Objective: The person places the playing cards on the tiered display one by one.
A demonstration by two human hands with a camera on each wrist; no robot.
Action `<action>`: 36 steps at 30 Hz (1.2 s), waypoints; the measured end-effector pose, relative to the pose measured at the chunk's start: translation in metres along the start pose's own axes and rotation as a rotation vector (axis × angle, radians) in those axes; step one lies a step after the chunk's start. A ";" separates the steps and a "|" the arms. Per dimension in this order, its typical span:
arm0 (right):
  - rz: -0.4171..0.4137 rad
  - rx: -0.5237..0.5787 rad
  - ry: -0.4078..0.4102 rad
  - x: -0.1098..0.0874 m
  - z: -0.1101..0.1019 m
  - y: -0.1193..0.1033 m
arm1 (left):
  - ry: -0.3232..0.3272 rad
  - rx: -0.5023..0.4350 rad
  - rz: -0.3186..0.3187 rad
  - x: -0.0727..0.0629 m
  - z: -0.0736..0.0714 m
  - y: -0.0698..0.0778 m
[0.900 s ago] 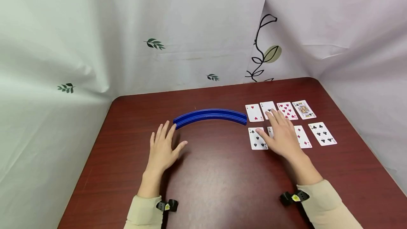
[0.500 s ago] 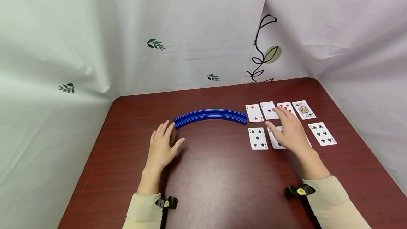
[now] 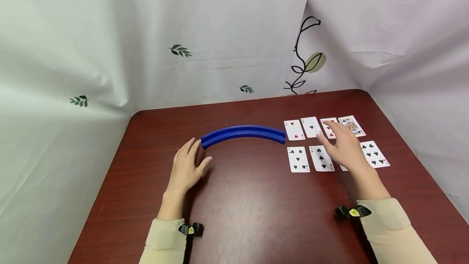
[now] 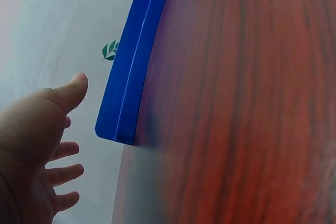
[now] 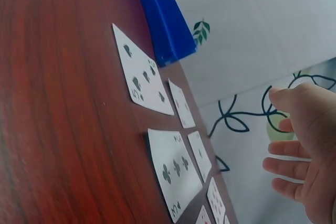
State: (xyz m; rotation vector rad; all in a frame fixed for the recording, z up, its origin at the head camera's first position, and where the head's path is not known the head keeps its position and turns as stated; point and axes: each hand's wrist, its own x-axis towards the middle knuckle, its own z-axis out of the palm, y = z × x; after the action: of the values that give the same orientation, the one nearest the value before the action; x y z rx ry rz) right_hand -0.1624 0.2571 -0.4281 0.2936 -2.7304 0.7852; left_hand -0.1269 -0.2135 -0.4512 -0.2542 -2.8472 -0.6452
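Cards lie partly hidden behind our right hand; our left hand, beside a blue rack, matches its loosely wide fingers.

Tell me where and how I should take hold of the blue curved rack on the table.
I'd pinch the blue curved rack at its middle, across its narrow width, coming down from above and the near side. It's long and bowed, so the middle should balance best. No card lies along that near side; the playing cards sit off its right end.
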 end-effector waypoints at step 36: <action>0.133 -0.019 -0.010 0.009 -0.008 0.052 | -0.016 -0.130 -0.033 0.022 0.012 -0.008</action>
State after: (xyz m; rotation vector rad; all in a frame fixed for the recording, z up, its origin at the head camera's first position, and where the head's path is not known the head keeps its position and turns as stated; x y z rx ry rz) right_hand -0.1830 0.3030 -0.4442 0.1130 -2.7884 0.7930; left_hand -0.1517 -0.2123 -0.4593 -0.2345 -2.8338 -0.8394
